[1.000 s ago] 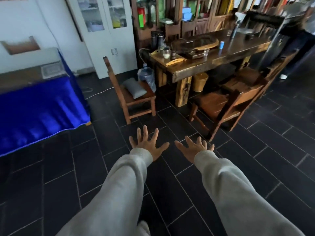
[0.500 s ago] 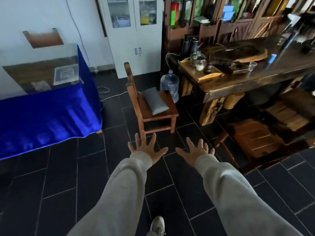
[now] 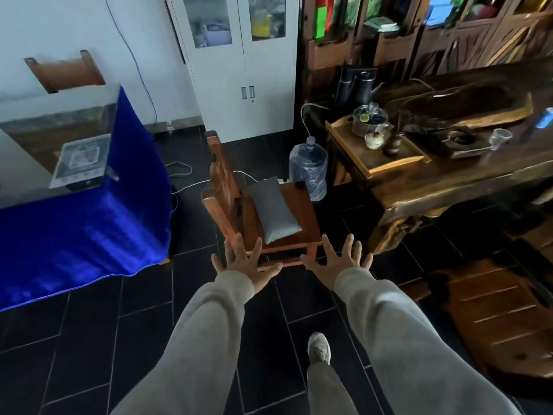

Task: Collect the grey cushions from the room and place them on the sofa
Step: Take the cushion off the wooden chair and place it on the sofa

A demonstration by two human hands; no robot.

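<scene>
Both hands are stretched forward, palms down, with every finger spread wide and nothing in them. The left hand point(image 3: 244, 265) hangs over the near front corner of a wooden chair point(image 3: 275, 211), and the right hand point(image 3: 339, 262) hangs just off the chair's other front corner; the two are held apart at about the width of the seat. Grey sleeves point(image 3: 209, 339) cover both arms up to the wrists.

A grey cushion point(image 3: 273, 209) lies flat on the chair seat, just beyond the fingertips point(image 3: 239, 239) of the left hand and between the two hands, its long side running away from the person. Neither hand touches it.

Beyond the cushion, a large plastic water bottle point(image 3: 308, 167) stands on the dark tiled floor point(image 3: 89, 339) just beside the chair. To the right of the right hand runs a heavy wooden tabletop point(image 3: 466, 187) bearing a wooden tray point(image 3: 380, 157) with a glass teapot point(image 3: 369, 119) on it. To the left of the left hand hangs a bright blue cloth point(image 3: 89, 223) draped over a low stand. A white cabinet point(image 3: 242, 64) stands against the wall far ahead. Below the hands, a light shoe point(image 3: 318, 347) rests on the floor.
</scene>
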